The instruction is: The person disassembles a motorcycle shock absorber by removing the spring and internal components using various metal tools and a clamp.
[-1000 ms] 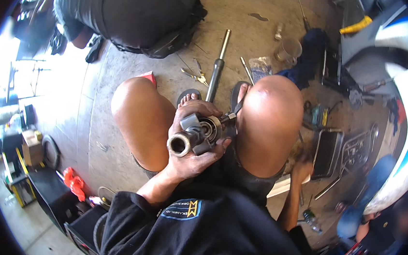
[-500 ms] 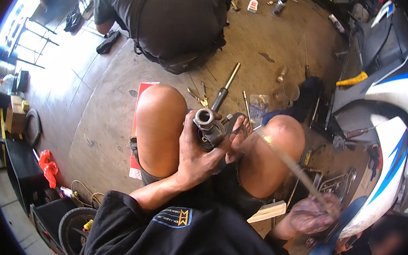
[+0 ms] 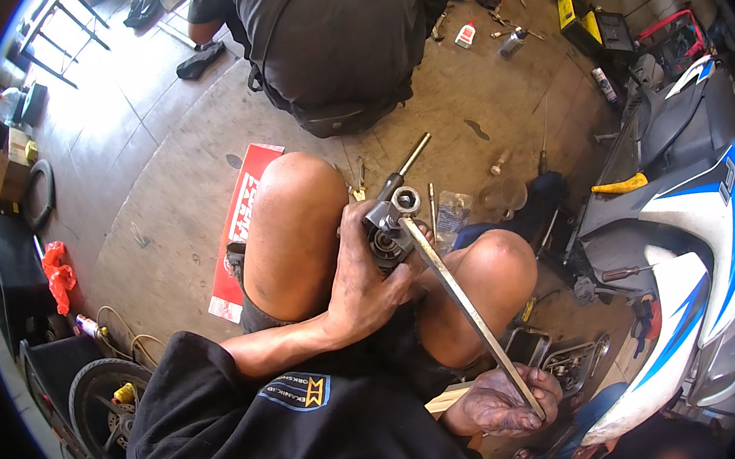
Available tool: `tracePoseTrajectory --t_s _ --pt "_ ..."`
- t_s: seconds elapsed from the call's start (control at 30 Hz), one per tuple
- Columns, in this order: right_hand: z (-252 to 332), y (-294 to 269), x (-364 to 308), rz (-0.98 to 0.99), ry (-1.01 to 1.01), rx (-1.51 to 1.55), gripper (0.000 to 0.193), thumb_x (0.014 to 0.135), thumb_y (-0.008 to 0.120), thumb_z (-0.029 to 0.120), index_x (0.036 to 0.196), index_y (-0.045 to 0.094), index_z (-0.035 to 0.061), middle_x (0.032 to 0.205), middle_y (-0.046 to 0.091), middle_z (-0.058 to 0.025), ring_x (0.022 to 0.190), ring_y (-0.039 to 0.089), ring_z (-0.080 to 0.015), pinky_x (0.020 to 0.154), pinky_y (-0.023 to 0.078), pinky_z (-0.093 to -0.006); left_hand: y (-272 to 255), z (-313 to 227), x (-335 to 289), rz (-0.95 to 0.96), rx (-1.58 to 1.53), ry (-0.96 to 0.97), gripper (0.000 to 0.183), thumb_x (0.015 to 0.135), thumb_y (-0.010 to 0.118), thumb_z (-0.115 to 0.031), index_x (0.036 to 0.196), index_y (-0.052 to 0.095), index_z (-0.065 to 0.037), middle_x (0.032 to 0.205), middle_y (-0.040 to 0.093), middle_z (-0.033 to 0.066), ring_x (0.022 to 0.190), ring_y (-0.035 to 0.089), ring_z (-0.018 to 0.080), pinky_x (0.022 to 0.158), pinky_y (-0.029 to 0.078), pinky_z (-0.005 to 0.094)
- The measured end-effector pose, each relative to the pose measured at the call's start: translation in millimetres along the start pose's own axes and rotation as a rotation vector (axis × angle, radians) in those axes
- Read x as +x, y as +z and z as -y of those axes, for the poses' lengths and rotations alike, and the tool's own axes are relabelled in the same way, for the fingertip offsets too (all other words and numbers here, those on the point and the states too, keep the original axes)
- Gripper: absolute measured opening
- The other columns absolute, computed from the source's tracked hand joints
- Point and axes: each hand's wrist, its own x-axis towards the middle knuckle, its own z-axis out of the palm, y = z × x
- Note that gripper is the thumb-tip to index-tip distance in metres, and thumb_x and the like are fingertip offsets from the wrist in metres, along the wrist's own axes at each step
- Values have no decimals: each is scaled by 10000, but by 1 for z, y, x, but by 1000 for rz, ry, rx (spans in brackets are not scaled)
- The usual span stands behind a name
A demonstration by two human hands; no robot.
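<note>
I sit low with both bare knees up. My left hand is wrapped around a greasy grey metal engine part held between my knees. A round socket-like opening on top of the part faces up. My right hand, dark with grease, grips the near end of a long flat metal bar. The bar's far end rests against the top of the metal part.
Another person in a dark shirt crouches just ahead. A red flat carton lies on the concrete floor by my left knee, loose tools beyond. A white and blue scooter stands at right, a tyre at lower left.
My right hand has brought the long bar up from the lower right, and its tip now meets the metal part. The view has shifted toward the floor ahead.
</note>
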Motion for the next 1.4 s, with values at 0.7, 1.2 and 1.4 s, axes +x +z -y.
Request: tracePoseTrajectory --t_s 0.7,1.2,1.4 --pt "-66 -33 -34 -275 1239 732 315 999 598 341 1155 618 68 1052 653 -64 960 591 -188 898 474 -380 -17 19 -18 -71 -69 -54 456 916 703 -103 1282 455 8 1162 525 120 1043 535 207 939 453 349" --pt "-194 -189 -368 -52 1624 -604 352 1012 526 213 1240 465 -49 1119 604 -240 1072 598 -404 949 483 -507 -2 12 -25 -54 -101 -53 448 951 667 -182 1293 470 30 1129 568 136 1052 554 210 953 441 353" --pt "-145 -158 -364 1069 1454 -834 699 884 656 297 1453 326 63 1482 373 -210 1344 387 -426 1091 330 -559 -20 18 -21 -86 -17 3 462 918 700 -166 1281 484 22 1115 566 120 1047 545 220 961 426 354"
